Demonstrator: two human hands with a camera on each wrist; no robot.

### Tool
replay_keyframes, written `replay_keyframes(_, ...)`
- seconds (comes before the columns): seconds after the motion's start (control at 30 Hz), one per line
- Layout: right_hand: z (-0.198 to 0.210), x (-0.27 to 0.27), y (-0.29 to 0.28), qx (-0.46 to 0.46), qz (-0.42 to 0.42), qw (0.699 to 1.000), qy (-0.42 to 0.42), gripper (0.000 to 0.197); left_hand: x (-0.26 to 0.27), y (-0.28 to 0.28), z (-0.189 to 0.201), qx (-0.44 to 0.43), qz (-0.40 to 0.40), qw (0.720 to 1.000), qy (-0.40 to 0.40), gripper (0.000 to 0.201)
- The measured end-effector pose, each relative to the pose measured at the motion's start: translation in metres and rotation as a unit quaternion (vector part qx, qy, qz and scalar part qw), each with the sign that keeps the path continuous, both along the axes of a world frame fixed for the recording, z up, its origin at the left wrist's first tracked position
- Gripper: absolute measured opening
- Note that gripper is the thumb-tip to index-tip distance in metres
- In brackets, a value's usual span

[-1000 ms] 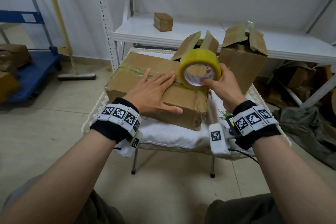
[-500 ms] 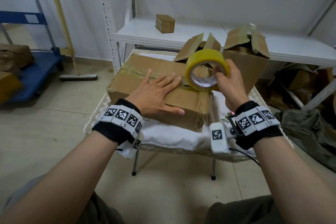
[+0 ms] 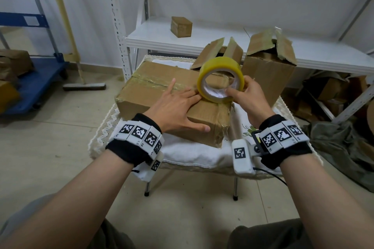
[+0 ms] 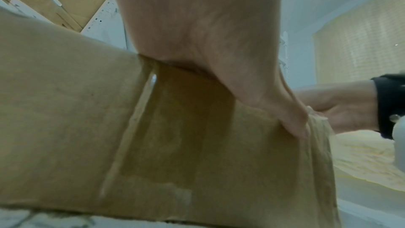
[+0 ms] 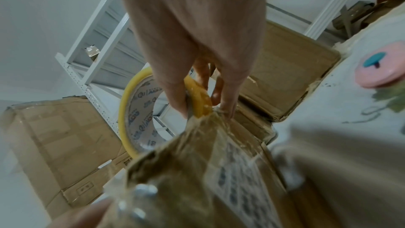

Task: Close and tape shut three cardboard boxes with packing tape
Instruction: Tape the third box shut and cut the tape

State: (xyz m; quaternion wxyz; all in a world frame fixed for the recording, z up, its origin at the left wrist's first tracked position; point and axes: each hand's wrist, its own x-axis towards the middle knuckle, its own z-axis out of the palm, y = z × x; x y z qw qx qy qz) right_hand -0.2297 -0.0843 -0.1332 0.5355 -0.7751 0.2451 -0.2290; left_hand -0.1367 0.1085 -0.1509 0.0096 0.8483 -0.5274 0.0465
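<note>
The left hand lies flat, fingers spread and straight, pressing on the top of the closed box, with its thumb over the near edge. A strip of tape runs along the box's top seam, out from under the left fingertips toward the far corner. The right hand grips the tape roll, thumb inside the core and fingers curled over the outer rim. The roll stands on edge on the box's top, just beside the left fingertips, at the box's right end. From the right wrist view, wrinkled tape covers the box corner just under the roll.

The box sits on a small counter covered with a white cloth. Beyond the right hand stand two open boxes: a low one behind the roll, and a taller one to its right, flaps up. Farther off, a small box rests on a white shelf.
</note>
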Motion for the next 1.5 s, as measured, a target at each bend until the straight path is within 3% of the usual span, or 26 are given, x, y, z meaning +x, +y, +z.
replay_keyframes(0.17,0.002,-0.002,0.005,-0.040,-0.004,0.999,-0.029,0.008,-0.007,-0.001,0.007,0.020,0.020,1.000,0.007,0.110)
replay_keyframes(0.37,0.003,-0.003,0.007,-0.108,0.009,0.994,-0.025,0.020,-0.007,-0.002,0.004,0.027,0.020,0.999,-0.002,0.108)
replay_keyframes(0.5,0.001,-0.003,0.003,-0.086,0.014,0.996,0.022,0.035,-0.006,-0.002,0.003,0.028,0.018,0.999,-0.003,0.111)
replay_keyframes(0.77,0.005,-0.001,0.008,-0.113,-0.032,0.992,-0.034,0.009,-0.001,-0.003,-0.006,-0.001,0.012,1.000,-0.026,0.111)
replay_keyframes(1.13,0.008,-0.004,0.012,-0.143,-0.060,0.984,-0.091,0.010,-0.002,-0.001,-0.010,-0.034,0.027,0.999,-0.020,0.120)
replay_keyframes(1.23,0.005,-0.004,0.011,-0.130,-0.079,0.983,-0.105,0.007,-0.002,-0.002,-0.012,-0.046,0.026,0.998,-0.018,0.121)
replay_keyframes(1.5,-0.002,-0.005,0.010,-0.018,-0.101,0.992,-0.069,0.027,-0.006,-0.002,-0.009,-0.048,0.033,0.998,-0.010,0.121)
